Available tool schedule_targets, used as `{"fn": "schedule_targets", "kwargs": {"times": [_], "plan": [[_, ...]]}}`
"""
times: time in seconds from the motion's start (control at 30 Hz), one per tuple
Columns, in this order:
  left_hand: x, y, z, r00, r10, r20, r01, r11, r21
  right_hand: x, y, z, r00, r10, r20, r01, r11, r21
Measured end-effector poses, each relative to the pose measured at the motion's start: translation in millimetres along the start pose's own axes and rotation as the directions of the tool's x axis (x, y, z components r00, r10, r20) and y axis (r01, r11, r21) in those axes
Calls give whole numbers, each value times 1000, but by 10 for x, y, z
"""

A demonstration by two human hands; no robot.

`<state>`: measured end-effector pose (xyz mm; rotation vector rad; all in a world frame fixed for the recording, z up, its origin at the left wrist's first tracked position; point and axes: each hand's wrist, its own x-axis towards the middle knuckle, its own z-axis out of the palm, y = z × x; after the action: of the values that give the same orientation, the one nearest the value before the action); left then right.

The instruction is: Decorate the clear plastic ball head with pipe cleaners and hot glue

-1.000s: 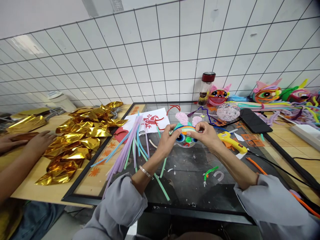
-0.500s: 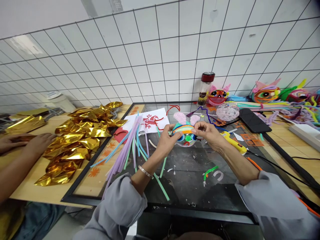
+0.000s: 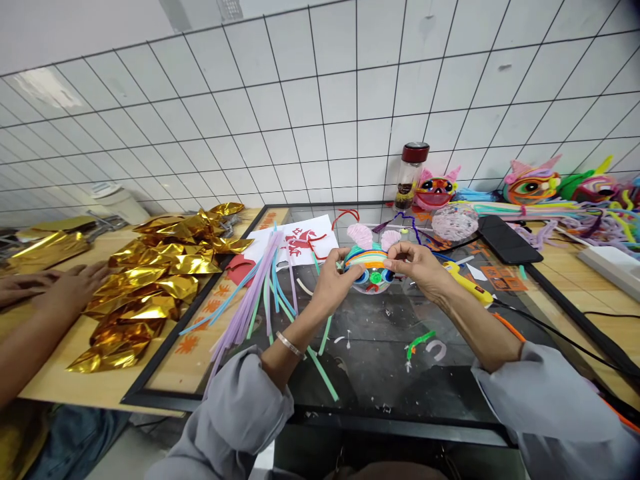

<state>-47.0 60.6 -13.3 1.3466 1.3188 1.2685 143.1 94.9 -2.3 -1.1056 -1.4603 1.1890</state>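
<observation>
Between my two hands is a round animal-head ornament [image 3: 371, 259] made of coloured pipe cleaners on a clear ball, with pink ears, blue ringed eyes and a green nose. My left hand [image 3: 336, 277] grips its left side, thumb on the front. On its other side my right hand [image 3: 414, 263] pinches the edge near the orange band. Left of my left hand lies a bundle of lilac, blue and green pipe cleaners [image 3: 265, 287]. A yellow hot glue gun [image 3: 470, 287] rests beside my right wrist. Green and white scraps [image 3: 421, 341] lie in front.
Gold foil [image 3: 150, 287] covers the table at left, beside another person's hands [image 3: 75, 283]. Behind are a white paper with a red print [image 3: 320, 230], a lidded bottle [image 3: 411, 177], finished heads [image 3: 533, 183] and a phone [image 3: 510, 240]. A power strip [image 3: 613, 267] lies far right.
My hands and the ornament stay almost still. At left, the other person's hands have shifted slightly over the foil.
</observation>
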Motion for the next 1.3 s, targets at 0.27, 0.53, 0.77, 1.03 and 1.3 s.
{"fn": "schedule_targets", "kwargs": {"times": [0.27,0.53,0.77,1.03,1.3], "plan": [[0,10,6,1000,17,8,-17,1000,1,-6,-8,40,1000,7,-18,-8,1000,-22],[19,-35,3,1000,16,8,-17,1000,7,-3,-10,28,1000,9,-3,-9,1000,-9],[6,3,4,1000,8,4,-8,1000,11,-11,-28,42,1000,1,-2,-1,1000,-20],[-1,33,8,1000,-13,-19,13,1000,21,-13,-46,-7,999,21,44,-21,1000,7],[7,-2,4,1000,0,-17,1,1000,31,-22,-33,0,1000,13,24,-13,1000,-11]]}}
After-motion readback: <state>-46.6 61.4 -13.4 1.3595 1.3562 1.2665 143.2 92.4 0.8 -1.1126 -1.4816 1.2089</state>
